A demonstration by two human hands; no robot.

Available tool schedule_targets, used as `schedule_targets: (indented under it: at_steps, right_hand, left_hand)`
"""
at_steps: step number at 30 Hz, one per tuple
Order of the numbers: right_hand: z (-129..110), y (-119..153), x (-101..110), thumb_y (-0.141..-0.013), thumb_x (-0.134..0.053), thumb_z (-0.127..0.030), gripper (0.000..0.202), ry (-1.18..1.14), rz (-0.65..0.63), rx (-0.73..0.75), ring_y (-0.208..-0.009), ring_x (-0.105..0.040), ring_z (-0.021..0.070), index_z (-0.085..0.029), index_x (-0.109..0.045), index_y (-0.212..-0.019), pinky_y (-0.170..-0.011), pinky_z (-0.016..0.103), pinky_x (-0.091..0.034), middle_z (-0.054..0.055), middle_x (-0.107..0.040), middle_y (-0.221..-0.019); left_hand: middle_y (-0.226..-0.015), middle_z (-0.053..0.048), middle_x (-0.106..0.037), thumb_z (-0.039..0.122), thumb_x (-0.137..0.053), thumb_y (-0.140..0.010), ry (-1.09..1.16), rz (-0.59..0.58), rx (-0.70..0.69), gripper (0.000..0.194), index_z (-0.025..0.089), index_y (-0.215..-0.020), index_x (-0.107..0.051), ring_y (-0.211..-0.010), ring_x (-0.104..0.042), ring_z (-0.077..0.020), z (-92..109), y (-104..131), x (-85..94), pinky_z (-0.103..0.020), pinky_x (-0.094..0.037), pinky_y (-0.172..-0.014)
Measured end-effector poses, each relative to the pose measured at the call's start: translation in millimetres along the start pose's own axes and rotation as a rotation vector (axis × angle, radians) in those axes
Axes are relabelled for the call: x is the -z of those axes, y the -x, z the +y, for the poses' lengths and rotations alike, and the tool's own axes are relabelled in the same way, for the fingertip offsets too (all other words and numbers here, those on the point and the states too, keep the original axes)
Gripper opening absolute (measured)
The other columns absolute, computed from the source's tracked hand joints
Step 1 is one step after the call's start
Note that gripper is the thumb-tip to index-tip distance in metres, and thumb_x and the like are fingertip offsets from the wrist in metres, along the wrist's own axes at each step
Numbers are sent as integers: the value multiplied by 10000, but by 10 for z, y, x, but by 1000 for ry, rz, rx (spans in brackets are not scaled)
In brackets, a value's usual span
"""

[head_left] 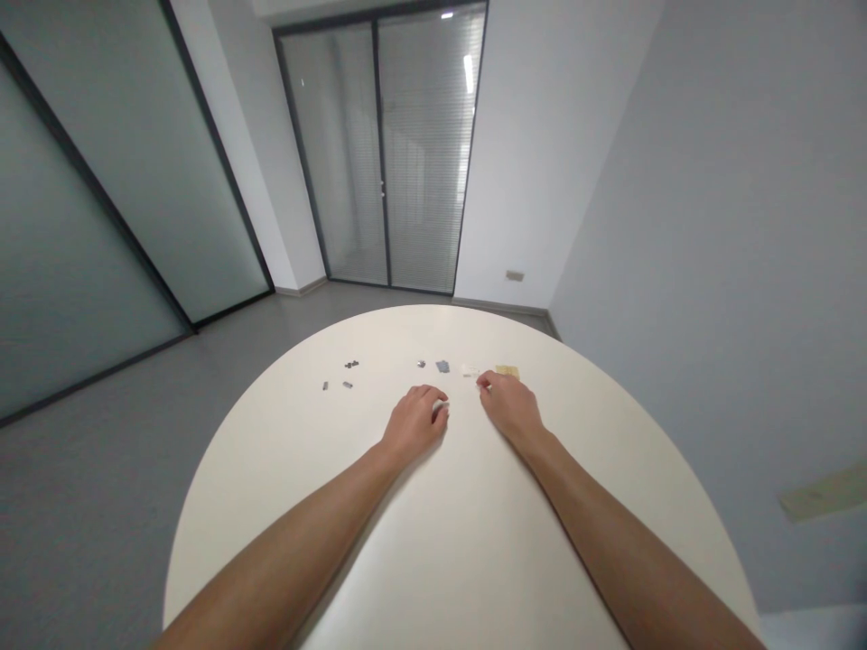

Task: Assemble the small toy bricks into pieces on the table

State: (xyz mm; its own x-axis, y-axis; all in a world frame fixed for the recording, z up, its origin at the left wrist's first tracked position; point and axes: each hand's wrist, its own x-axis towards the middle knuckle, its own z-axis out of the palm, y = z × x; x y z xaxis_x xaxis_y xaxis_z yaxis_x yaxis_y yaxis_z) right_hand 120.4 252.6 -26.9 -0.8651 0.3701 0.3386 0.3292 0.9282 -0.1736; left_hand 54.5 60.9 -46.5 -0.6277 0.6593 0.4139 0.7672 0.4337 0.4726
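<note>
My left hand (418, 420) rests near the middle of the white round table (461, 542), its fingers curled, with something small and whitish between thumb and fingers. To the right, my right hand (509, 403) has its fingertips pinched at a small pale piece, beside some white pieces (470, 370). Just beyond that hand lies a yellowish piece or pile (508, 371). Bluish-grey pieces (442, 366) and a small dark metallic cluster (421, 364) lie beyond my left hand.
On the table's left part are small dark pieces (351, 364) and two small grey pieces (348, 385), (325, 385). Past the table's far edge stand a glass door (426, 162) and walls. A frosted partition (135, 135) is at the left.
</note>
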Motion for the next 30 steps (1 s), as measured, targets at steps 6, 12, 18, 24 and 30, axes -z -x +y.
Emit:
schedule_targets:
  at_steps: [6,12,18,24,30]
  right_hand:
    - [23,-141,38,-958,-491,-269,254,31,-45,-177,-957,-669,215,-254,-701,-1100,-766,288,-463,79,-733,-1065]
    - [10,-312,71,-979,-455,-278,292,72,-60,-220,-940,-676,219,-260,-710,-1120,-769,293,-462,93,-739,-1045]
    - [-11,-498,24,-1005,-424,-286,316,121,-54,-173,-954,-663,210,-258,-703,-1150,-779,287,-461,108,-714,-1045]
    - [-51,-643,-46,-1012,-407,-275,340,166,-56,-143,-947,-654,229,-238,-721,-1138,-774,304,-455,141,-688,-1013]
    - [-32,-659,-123,-995,-421,-207,333,180,-52,-123,-913,-654,239,-253,-721,-1132,-770,316,-436,141,-681,-1000]
  left_hand:
    - [-1132,-74,-688,204,-522,-909,-18,-29,22,212,200,-1076,-653,-1100,-583,-241,8,-29,21,-377,-472,-965]
    - [-1135,-71,-687,220,-513,-916,-17,-39,37,213,203,-1077,-652,-1111,-580,-239,4,-51,32,-381,-471,-974]
    - [-1123,-71,-684,229,-518,-919,-8,-27,30,203,202,-1076,-645,-1099,-581,-233,-19,-67,19,-376,-473,-961]
    - [-1119,-66,-684,219,-522,-913,-2,-25,26,196,201,-1069,-640,-1094,-576,-233,-60,-98,2,-379,-468,-957]
    - [-1123,-67,-683,217,-517,-915,-1,-28,27,204,205,-1076,-643,-1104,-571,-236,-55,-104,-13,-379,-465,-962]
